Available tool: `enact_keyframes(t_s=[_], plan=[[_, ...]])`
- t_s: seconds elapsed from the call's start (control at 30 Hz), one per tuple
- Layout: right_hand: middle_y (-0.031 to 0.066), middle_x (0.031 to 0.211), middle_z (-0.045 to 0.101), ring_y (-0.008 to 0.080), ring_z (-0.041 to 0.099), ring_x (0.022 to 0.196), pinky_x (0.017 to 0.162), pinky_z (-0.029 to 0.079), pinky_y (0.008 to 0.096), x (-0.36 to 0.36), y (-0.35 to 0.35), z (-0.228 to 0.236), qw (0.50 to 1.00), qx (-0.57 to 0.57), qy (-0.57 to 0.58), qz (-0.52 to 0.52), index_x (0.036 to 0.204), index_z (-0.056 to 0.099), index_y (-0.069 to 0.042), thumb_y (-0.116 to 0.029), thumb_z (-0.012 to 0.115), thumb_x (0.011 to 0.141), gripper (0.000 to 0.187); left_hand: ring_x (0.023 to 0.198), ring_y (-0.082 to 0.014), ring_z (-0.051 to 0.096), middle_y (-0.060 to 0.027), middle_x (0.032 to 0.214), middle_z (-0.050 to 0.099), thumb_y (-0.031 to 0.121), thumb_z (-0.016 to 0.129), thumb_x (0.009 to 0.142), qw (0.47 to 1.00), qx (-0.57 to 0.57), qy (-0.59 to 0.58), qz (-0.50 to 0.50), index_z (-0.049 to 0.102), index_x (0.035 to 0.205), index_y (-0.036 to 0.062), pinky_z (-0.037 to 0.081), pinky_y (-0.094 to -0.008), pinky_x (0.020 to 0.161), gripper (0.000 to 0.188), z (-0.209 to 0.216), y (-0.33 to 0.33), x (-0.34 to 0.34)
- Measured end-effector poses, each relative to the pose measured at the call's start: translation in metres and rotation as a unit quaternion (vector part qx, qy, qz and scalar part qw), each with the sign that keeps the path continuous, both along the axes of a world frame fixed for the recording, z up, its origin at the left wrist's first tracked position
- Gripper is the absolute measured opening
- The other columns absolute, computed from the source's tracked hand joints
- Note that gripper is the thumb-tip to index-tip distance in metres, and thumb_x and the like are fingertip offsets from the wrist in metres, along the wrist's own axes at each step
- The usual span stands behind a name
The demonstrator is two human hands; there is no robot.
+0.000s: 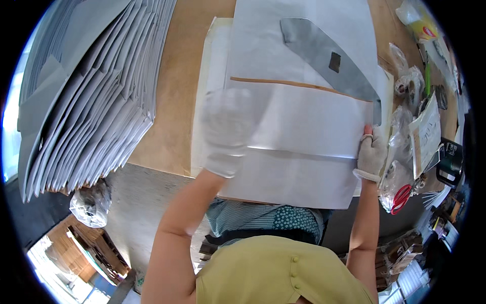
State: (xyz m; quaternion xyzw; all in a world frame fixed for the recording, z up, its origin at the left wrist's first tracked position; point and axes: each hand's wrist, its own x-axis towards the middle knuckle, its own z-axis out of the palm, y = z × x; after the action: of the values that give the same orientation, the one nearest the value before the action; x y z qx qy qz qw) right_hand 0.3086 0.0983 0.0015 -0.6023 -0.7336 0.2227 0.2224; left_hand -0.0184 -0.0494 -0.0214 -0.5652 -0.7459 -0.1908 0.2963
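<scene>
A white cardboard sheet [304,175] with a crosswise crease lies in front of me, its near edge reaching my body. Its far edge shows a brown strip. My left hand [228,129], in a white glove, is over the sheet's left edge; motion smears its fingers. At the sheet's right edge is my right hand [372,154], gloved with a bare fingertip showing, its thumb along the border and the edge in its grip. Beyond the sheet, a grey angled flat piece [324,55] with a dark rectangle rests on more white board [258,40].
A tall stack of folded white cardboard [101,101] leans at the left on the brown tabletop [177,91]. On the right are clear plastic bags [402,121], red-handled scissors [401,198], a white card [426,134] and a dark green mug-like object [449,162]. A plastic-wrapped bundle [91,205] hangs below the stack.
</scene>
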Motion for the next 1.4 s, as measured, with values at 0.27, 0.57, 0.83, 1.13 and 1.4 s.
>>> enact_keyframes(t_s=[0.27,0.57,0.83,1.13,1.4], plan=[[0.016,0.108,0.07,0.0277,0.068,0.098,0.083,0.051,0.0425,-0.001,0.005,0.032,0.938,0.013,-0.343,0.047,0.114,0.068,-0.003,-0.016,0.066,0.1,0.02,0.108,-0.0363,0.055,-0.0124,0.11,0.053,0.025,0.073,0.077,0.945,-0.146,-0.199,-0.215,0.061,0.108,0.0054,0.04,-0.06,0.105,0.038,0.024,0.028,0.012],[0.0171,0.137,0.062,0.0394,0.054,0.136,0.115,0.043,0.0521,-0.161,-0.05,0.002,0.954,0.167,0.048,0.245,0.134,0.065,-0.006,-0.016,0.07,0.088,0.047,0.101,-0.0366,0.06,-0.011,0.102,0.062,0.019,0.07,0.083,0.93,-0.165,-0.272,-0.185,0.065,0.099,0.007,0.048,-0.0514,0.097,0.021,0.031,0.048,0.015],[0.0157,0.131,0.064,0.039,0.058,0.129,0.108,0.047,0.0501,0.008,0.011,-0.014,0.953,0.26,-0.089,0.125,0.124,0.066,-0.008,-0.012,0.069,0.088,0.036,0.101,-0.0365,0.061,-0.0124,0.106,0.064,0.007,0.07,0.082,0.953,-0.088,-0.184,-0.224,0.067,0.106,0.0076,0.05,-0.053,0.103,0.024,0.01,0.039,0.011],[0.0097,0.13,0.065,0.0351,0.058,0.13,0.107,0.048,0.0487,0.026,0.015,0.042,0.933,0.325,-0.12,0.103,0.109,0.069,-0.013,-0.019,0.076,0.083,0.028,0.112,-0.0367,0.061,-0.0126,0.117,0.066,0.005,0.068,0.084,0.923,-0.102,-0.226,-0.294,0.068,0.132,0.0078,0.044,-0.0538,0.107,0.047,0.09,0.056,0.051],[0.0062,0.107,0.072,0.0283,0.066,0.112,0.101,0.05,0.044,-0.01,-0.037,0.145,0.914,0.205,-0.071,0.341,0.092,0.076,-0.016,-0.019,0.078,0.077,0.016,0.114,-0.0319,0.06,-0.0092,0.117,0.066,0.009,0.074,0.082,0.938,-0.113,-0.099,-0.311,0.07,0.117,0.0113,0.041,-0.0523,0.111,0.035,0.148,-0.035,0.096]])
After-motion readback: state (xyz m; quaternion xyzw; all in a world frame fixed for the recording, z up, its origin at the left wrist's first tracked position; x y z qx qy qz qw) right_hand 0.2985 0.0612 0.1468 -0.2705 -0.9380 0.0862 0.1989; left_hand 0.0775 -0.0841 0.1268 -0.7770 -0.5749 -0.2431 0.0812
